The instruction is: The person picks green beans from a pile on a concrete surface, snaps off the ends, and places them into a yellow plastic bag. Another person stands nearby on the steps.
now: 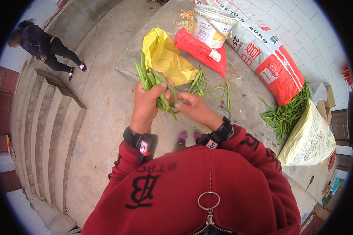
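My left hand (148, 100) grips a bunch of long green beans (144, 75), its thumb laid across them. Their lower tips poke out beneath the palm. At the bunch's right side, the thumb and forefinger of my right hand (191, 105) pinch a bean near its end. Just beyond my hands, a crumpled yellow plastic bag (170, 61) rests on the concrete ledge. More green beans (198, 83) lie against the bag's right edge, and a few thin ones (225, 94) are scattered farther right.
A white bucket (210, 28) stands by a red plastic bag (204, 53). A large printed sack (261, 55) lies along the tiled wall, near piled green peppers (285, 114) and a pale woven sack (310, 138). Concrete steps (47, 132) and another person (44, 47) are at left.
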`<state>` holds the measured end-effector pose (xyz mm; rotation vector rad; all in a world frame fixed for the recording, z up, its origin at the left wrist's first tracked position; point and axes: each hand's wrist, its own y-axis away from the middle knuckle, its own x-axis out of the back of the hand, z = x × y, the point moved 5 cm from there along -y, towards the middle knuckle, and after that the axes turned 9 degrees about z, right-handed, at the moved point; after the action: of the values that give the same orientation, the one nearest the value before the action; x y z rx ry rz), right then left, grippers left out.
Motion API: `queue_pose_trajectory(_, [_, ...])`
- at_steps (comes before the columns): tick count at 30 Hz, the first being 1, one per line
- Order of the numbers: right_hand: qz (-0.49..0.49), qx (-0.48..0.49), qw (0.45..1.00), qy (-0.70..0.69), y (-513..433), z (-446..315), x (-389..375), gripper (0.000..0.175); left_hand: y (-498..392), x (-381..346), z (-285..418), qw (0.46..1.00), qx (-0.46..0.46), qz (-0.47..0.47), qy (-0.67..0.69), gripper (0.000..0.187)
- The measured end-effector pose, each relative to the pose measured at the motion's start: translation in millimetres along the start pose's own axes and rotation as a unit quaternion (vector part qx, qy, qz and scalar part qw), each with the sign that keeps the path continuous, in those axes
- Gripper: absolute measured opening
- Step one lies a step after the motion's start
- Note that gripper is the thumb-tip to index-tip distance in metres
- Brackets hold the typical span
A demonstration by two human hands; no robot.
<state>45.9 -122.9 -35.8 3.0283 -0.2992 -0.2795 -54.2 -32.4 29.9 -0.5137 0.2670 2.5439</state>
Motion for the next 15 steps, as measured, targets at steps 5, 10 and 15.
queue_pose_trajectory(5, [0.058,-0.029,0.998,-0.001,-2.7,0.2,22.5,0.024,-1.4,12.3,4.8,0.999,-0.034,0.016,-0.01,0.017])
queue_pose_trajectory(10, [0.024,-0.094,0.994,-0.047,9.8,1.9,27.1,0.021,-7.6,28.5,13.4,0.996,-0.051,0.064,0.014,0.016])
queue_pose_trajectory(15, [0.022,-0.107,0.994,-0.023,14.2,1.7,22.8,0.02,-11.8,38.6,23.5,0.994,-0.071,0.078,0.031,0.013])
